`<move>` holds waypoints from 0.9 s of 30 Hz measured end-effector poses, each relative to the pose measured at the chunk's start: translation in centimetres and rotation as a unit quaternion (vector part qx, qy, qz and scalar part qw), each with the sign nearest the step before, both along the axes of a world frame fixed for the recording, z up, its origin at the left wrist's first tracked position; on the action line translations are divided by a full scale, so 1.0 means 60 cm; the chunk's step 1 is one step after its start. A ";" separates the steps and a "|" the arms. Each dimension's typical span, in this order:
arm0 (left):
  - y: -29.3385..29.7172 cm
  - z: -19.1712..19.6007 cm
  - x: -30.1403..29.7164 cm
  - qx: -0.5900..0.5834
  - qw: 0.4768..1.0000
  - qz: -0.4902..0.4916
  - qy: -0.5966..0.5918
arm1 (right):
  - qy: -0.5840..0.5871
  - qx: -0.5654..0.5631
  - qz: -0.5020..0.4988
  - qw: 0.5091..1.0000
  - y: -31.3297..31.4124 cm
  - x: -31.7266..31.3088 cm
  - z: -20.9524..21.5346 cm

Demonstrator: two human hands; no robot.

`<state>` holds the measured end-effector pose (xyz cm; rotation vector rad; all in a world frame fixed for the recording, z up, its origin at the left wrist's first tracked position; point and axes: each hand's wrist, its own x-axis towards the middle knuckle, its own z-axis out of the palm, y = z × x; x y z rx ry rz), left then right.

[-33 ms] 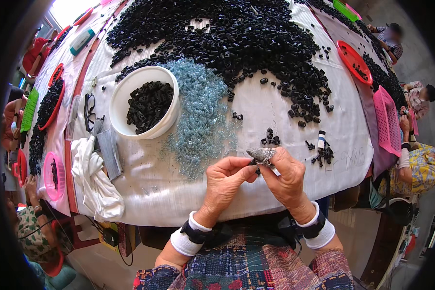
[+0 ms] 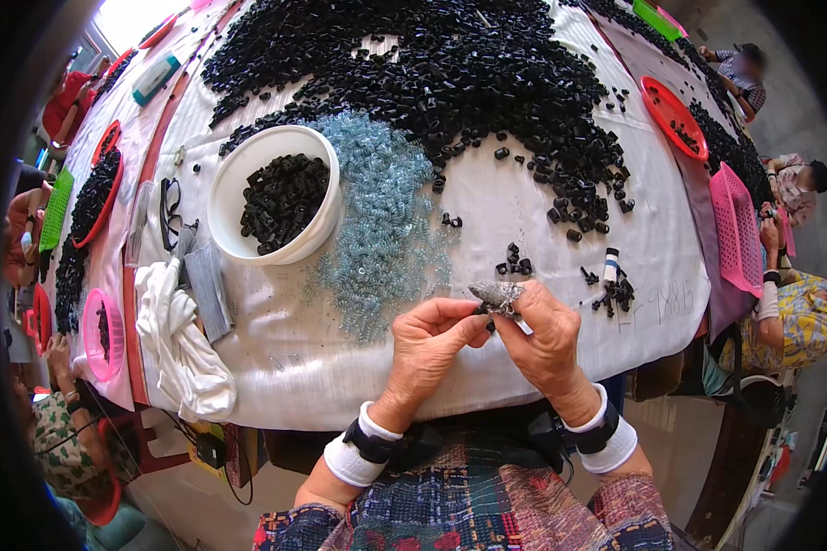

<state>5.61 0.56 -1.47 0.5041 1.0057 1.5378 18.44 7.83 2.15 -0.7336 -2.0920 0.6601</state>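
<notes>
My left hand (image 2: pixel 424 349) pinches a small black plastic piece (image 2: pixel 481 310) between thumb and fingers. Close against it is my right hand (image 2: pixel 547 340), closed, with a worn, speckled grey covering (image 2: pixel 498 294) at its index finger. Something small and shiny shows by the right thumb, too hidden to name. Just beyond the fingertips lies a little group of black plastic pieces (image 2: pixel 513 261). Left of the hands spreads a pile of clear bluish rings (image 2: pixel 377 220). A white bowl (image 2: pixel 220 197) beside it holds black pieces (image 2: pixel 285 202).
A large heap of black pieces (image 2: pixel 413 83) covers the table's far part. Glasses (image 2: pixel 170 211), a white cloth (image 2: pixel 179 340) and a grey strip (image 2: pixel 209 292) lie left. A white-and-blue cylinder (image 2: pixel 611 264) stands right, among black scraps (image 2: pixel 616 294). Other people sit at both sides.
</notes>
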 end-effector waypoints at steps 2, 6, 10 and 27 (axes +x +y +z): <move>0.000 0.002 0.001 0.001 1.000 -0.003 0.011 | -0.012 0.001 -0.001 1.000 -0.002 0.002 0.004; 0.000 0.000 0.005 -0.001 1.000 -0.007 0.017 | -0.044 0.036 0.009 0.998 -0.003 0.003 0.013; 0.003 0.009 0.007 -0.034 0.999 -0.004 0.034 | -0.067 0.031 0.016 0.997 -0.002 0.004 0.014; 0.012 0.015 -0.012 -0.072 0.994 -0.037 -0.080 | -0.073 -0.040 0.026 0.996 -0.006 0.002 0.001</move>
